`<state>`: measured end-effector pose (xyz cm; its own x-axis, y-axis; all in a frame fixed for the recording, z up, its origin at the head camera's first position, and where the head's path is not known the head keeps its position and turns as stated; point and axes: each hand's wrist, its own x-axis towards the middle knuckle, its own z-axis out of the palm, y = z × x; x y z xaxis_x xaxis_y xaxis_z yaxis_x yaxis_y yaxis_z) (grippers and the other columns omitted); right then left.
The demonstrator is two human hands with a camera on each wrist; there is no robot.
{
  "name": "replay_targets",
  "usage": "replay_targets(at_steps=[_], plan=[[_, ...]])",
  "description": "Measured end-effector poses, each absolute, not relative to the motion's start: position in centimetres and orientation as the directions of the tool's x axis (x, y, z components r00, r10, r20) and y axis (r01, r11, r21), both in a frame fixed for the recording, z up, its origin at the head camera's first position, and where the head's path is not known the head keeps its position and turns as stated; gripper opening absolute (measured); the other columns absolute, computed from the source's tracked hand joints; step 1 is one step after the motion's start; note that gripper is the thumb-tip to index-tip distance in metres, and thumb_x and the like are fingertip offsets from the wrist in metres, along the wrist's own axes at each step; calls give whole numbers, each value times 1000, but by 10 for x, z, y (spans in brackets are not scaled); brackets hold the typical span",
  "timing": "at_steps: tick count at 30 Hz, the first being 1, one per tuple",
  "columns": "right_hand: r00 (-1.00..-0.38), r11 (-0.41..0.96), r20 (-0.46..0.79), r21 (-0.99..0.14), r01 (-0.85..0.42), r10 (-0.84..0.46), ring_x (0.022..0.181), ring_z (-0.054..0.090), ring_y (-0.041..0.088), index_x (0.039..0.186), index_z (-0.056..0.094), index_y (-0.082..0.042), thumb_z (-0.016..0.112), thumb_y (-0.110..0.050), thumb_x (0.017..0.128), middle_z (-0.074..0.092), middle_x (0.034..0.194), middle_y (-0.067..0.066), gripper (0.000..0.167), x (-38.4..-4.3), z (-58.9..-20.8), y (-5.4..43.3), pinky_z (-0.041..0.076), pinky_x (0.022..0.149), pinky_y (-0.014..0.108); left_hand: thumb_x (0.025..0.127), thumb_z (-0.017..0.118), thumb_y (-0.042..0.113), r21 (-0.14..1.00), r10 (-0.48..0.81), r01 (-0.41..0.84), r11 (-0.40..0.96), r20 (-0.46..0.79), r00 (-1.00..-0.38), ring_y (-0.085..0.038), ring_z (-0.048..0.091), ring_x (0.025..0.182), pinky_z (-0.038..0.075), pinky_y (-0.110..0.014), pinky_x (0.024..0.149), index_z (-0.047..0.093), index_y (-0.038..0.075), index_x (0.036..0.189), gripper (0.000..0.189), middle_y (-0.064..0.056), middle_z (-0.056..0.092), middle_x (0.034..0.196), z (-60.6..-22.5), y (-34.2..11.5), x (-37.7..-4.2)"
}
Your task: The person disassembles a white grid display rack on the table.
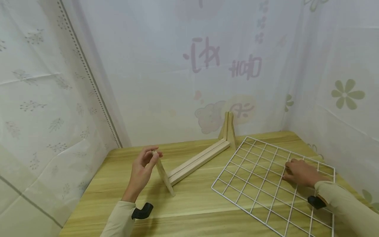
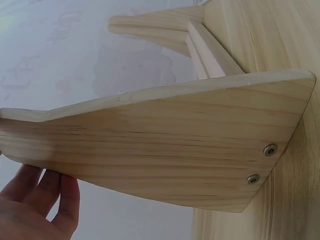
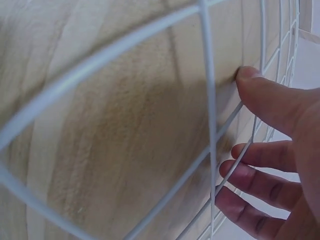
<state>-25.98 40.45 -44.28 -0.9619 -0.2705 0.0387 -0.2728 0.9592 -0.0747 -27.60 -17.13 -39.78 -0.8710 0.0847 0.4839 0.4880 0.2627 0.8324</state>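
A pale wooden stand [image 1: 199,161] has a grooved crossbar joined to an upright panel at each end. The left hand [image 1: 143,172] grips the top of the near end panel [image 1: 164,176], thumb on one side and fingers on the other. In the left wrist view, two metal bolts show low on that wooden panel [image 2: 165,135], and fingers [image 2: 70,197] touch its edge. A white wire grid [image 1: 260,179] lies to the right of the stand. The right hand [image 1: 303,172] is over it with bent fingers [image 3: 255,185] and thumb around its wires.
Both objects are on a wood-grain table [image 1: 189,217]. The stand's far end panel [image 1: 231,130] rises near the back edge, before a printed white curtain [image 1: 165,82]. More curtain hangs at left and right. Each wrist carries a black device [image 1: 142,211].
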Motion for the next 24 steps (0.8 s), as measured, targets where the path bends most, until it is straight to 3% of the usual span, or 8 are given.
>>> replay_targets(at_steps=[5,8,12,19,24], plan=[[-966,959,17,-121,-257,-257,69,47,13,81,60,-12,80,-34,83,55,79,2,29,-263,-442,403,38,56,29,104,57,16,824,96,482,299,476,-874,-3,67,102,49,-15,91,59,12,132,28,14,70,107,-394,-175,-274],[-972,961,-6,-154,-231,-234,70,48,15,80,60,-11,79,-32,83,57,80,3,28,-263,-437,402,39,57,30,103,58,15,813,102,496,306,489,-866,-1,67,99,50,-15,90,60,10,130,27,3,73,108,-391,-175,-275],[-976,964,-30,-169,-207,-215,71,52,15,82,62,-10,80,-32,83,60,82,4,29,-263,-433,401,41,58,31,101,61,10,805,112,520,287,511,-852,-7,70,98,51,-16,88,62,7,127,26,-13,74,108,-390,-176,-277],[-981,957,-18,-221,-187,-195,66,45,14,75,56,-13,81,-33,82,51,73,0,33,-262,-436,401,35,57,30,99,62,8,791,119,540,289,530,-840,-6,70,94,53,-16,85,64,7,124,25,-3,75,103,-391,-179,-277],[-983,959,-1,-220,-178,-183,65,43,13,71,52,-15,83,-36,79,48,70,-2,37,-262,-438,404,33,57,30,99,62,7,784,127,544,297,533,-837,-11,71,92,53,-16,85,64,7,123,24,-11,75,102,-392,-179,-275]])
